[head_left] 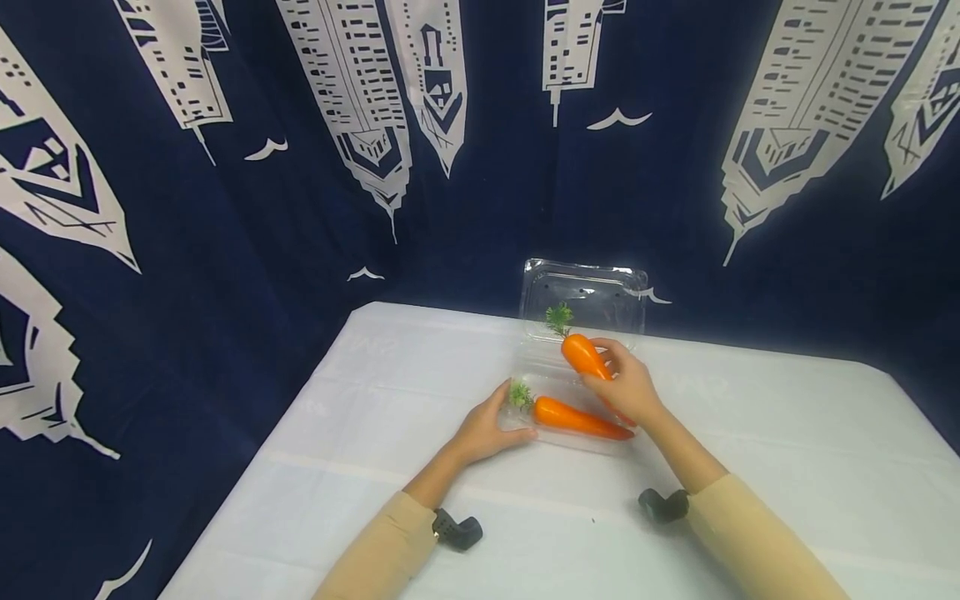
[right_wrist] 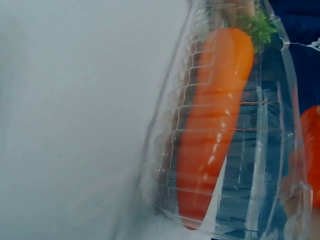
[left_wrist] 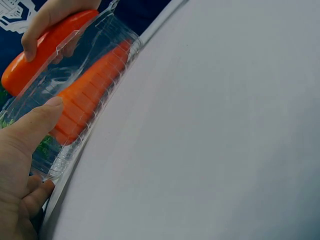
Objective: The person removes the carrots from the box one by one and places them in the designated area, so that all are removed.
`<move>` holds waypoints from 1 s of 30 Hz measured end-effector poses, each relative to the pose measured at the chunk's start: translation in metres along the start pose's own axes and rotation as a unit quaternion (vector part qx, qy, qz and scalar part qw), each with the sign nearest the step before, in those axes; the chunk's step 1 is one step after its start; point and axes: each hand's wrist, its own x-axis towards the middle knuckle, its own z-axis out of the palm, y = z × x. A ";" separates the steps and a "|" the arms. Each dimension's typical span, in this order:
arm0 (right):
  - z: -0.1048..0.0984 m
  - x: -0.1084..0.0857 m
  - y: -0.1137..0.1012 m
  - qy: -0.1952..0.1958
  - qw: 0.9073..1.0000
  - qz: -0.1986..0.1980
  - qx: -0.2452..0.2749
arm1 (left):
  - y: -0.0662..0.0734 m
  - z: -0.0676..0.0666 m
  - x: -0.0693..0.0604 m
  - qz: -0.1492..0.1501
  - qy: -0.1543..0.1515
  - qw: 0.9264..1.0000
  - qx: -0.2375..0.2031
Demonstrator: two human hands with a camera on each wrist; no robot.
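A clear plastic container (head_left: 577,446) stands on the white table with its lid (head_left: 600,292) raised at the back. Inside it lies one orange carrot (head_left: 573,418) with green leaves, seen through the wall in both wrist views. My right hand (head_left: 628,385) grips a second carrot (head_left: 583,354) over the container, leaves pointing up and left, its tip low at the right end. My left hand (head_left: 483,427) holds the container's left end, thumb at the near side; in the left wrist view the thumb (left_wrist: 40,120) lies against the clear wall.
White cloth covers the table (head_left: 360,400). Behind it hangs a dark blue curtain (head_left: 480,225) with white building prints. A dark wrist device (head_left: 457,531) sits at the left sleeve, another (head_left: 663,506) at the right.
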 end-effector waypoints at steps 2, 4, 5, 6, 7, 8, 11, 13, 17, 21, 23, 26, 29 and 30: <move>-0.002 -0.003 -0.001 0.005 1.000 0.008 0.000 | 0.001 0.000 0.000 0.002 -0.001 1.000 0.001; -0.005 -0.005 -0.002 0.009 1.000 0.011 0.002 | 0.001 0.000 -0.001 0.005 0.000 1.000 0.002; -0.007 -0.006 -0.002 0.011 1.000 0.011 0.004 | 0.001 0.000 -0.001 0.005 0.000 1.000 0.002; -0.008 -0.007 -0.002 0.013 1.000 0.013 0.005 | 0.001 0.000 -0.001 0.008 0.001 1.000 0.002; -0.009 -0.008 -0.001 0.015 1.000 0.014 0.006 | 0.001 0.000 -0.001 0.006 0.000 1.000 0.003; -0.011 -0.009 -0.001 0.017 1.000 0.016 0.007 | 0.001 0.000 -0.001 0.006 0.000 1.000 0.004; -0.015 -0.011 0.001 0.022 0.999 0.022 0.009 | 0.000 0.000 -0.001 0.004 0.001 1.000 0.006; -0.018 -0.013 0.002 0.025 0.999 0.026 0.011 | 0.000 0.000 -0.001 0.003 0.001 1.000 0.007; -0.024 -0.017 0.007 0.036 0.998 0.040 0.015 | 0.001 0.000 -0.001 0.004 0.002 1.000 0.007; -0.029 -0.021 0.012 0.051 0.997 0.053 0.022 | 0.002 -0.001 -0.001 0.004 0.002 1.000 0.009; -0.031 -0.023 0.015 0.057 0.996 0.061 0.027 | 0.001 -0.001 0.000 0.004 0.003 1.000 0.011; -0.034 -0.025 0.019 0.066 0.995 0.074 0.026 | 0.001 -0.001 0.000 0.005 0.004 1.000 0.012; -0.037 -0.027 0.023 0.074 0.993 0.085 0.020 | 0.000 0.000 0.000 0.006 0.004 1.000 0.010; -0.038 -0.028 0.024 0.076 0.993 0.088 0.018 | 0.000 0.000 0.000 0.006 0.004 1.000 0.009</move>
